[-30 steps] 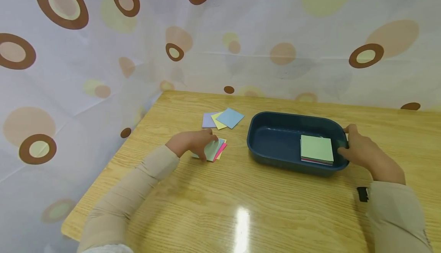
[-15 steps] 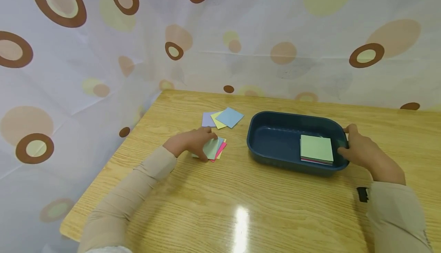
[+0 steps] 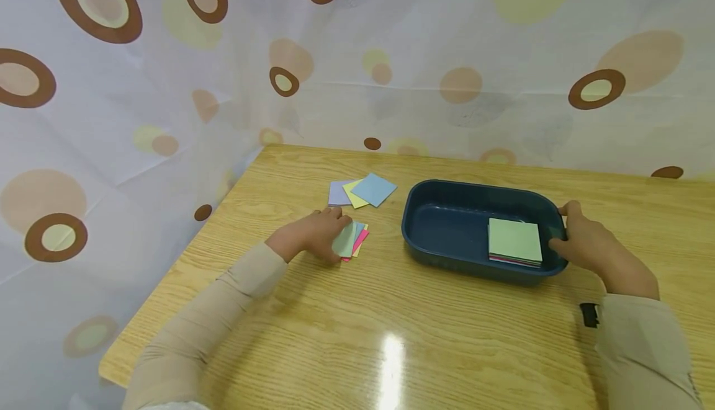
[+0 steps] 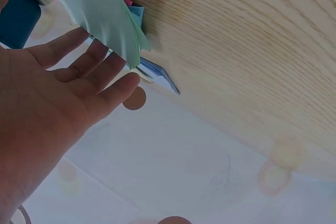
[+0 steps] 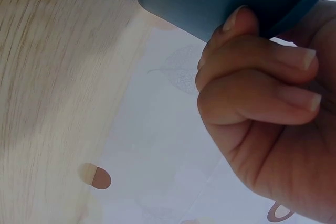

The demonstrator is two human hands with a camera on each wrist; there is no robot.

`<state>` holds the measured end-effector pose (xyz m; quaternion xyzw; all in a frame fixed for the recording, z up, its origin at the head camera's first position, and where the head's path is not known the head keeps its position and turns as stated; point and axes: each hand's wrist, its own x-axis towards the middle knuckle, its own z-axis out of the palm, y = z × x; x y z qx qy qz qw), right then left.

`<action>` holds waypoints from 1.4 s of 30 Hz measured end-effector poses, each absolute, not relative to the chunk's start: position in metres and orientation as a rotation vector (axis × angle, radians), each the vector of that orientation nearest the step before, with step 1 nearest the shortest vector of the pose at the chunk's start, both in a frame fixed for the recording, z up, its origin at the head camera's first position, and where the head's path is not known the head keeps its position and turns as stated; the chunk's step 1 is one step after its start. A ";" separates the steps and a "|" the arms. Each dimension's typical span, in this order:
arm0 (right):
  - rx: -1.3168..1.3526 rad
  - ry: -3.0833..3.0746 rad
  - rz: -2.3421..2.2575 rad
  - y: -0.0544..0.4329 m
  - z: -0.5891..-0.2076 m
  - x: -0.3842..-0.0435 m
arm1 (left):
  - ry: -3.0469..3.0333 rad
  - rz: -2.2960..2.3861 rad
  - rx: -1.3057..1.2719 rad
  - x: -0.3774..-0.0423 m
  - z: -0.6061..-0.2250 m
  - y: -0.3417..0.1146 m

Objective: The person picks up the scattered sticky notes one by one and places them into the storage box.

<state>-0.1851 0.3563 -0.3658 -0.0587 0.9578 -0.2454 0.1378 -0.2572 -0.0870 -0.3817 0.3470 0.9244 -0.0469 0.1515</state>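
In the head view my left hand (image 3: pixel 318 234) is at a small fanned stack of square paper notes on the table's left half. It pinches the pale green notes (image 4: pixel 100 11), which bow between thumb and fingertips in the left wrist view. Pink paper (image 3: pixel 360 240) and blue paper stick out from under them. To the right, a dark blue plastic tray (image 3: pixel 447 261) holds a neat stack of notes (image 3: pixel 514 240) with pale green on top. My right hand (image 3: pixel 586 239) grips the tray's right rim, thumb inside; the right wrist view shows the fingers (image 5: pixel 252 95) curled outside the wall.
Behind my left hand lie a blue note (image 3: pixel 374 190), a yellow one and a purple one (image 3: pixel 337 193), overlapping. A small black item (image 3: pixel 589 315) is near my right sleeve. A patterned curtain (image 3: pixel 463 124) hangs along the wooden table's (image 3: pixel 313 335) back and left edges.
My left hand's fingers have moved slightly right over the pale green notes, covering more of them. My right hand and the tray have stayed in place.
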 end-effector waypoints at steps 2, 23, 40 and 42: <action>-0.169 2.772 -0.707 0.356 -0.365 -0.185 | 2.653 -0.106 0.993 -0.256 -0.381 -0.087; -0.140 2.749 -0.688 0.358 -0.364 -0.186 | 2.689 -0.042 0.964 -0.251 -0.381 -0.091; -0.152 2.761 -0.696 0.357 -0.364 -0.186 | 2.770 0.048 1.055 -0.261 -0.319 -0.068; -0.155 2.761 -0.699 0.357 -0.364 -0.187 | 2.765 0.097 1.096 -0.264 -0.303 -0.053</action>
